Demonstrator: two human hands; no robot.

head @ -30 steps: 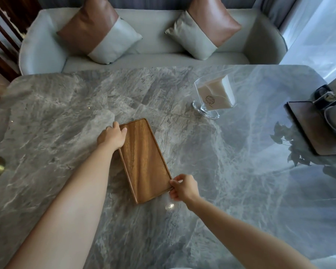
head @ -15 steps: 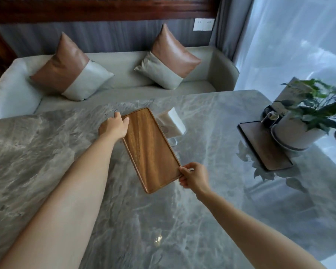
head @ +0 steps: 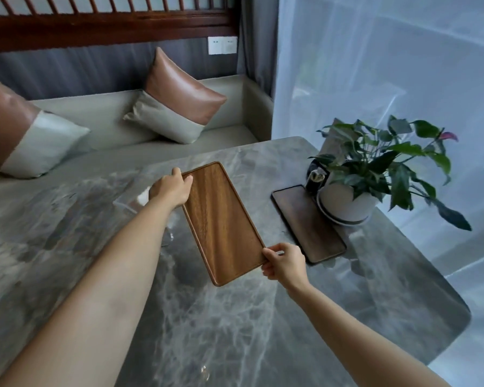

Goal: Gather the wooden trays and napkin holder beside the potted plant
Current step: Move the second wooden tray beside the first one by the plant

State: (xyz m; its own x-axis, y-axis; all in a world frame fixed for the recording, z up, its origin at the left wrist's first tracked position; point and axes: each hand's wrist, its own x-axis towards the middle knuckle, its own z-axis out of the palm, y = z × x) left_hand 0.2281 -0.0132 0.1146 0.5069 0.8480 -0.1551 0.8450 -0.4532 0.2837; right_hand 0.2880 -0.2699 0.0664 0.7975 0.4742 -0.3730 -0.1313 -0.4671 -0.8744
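I hold a light wooden tray point(head: 222, 222) in the air above the grey marble table point(head: 221, 325). My left hand point(head: 170, 188) grips its far corner and my right hand point(head: 285, 262) pinches its near right corner. A darker wooden tray point(head: 308, 223) lies flat on the table to the right, right beside the potted plant point(head: 375, 169) in its white pot. The clear napkin holder point(head: 136, 198) stands behind my left forearm, mostly hidden and blurred.
A small dark object with a metal top point(head: 315, 174) sits behind the dark tray, against the pot. A grey sofa with two brown-and-grey cushions point(head: 176, 104) runs along the table's far side. Sheer curtains hang at the right, past the table's rounded edge.
The light tray has been lifted off the table and carried to the right toward the plant, held in both hands. My view has swung right, bringing the plant and dark tray fully into sight.
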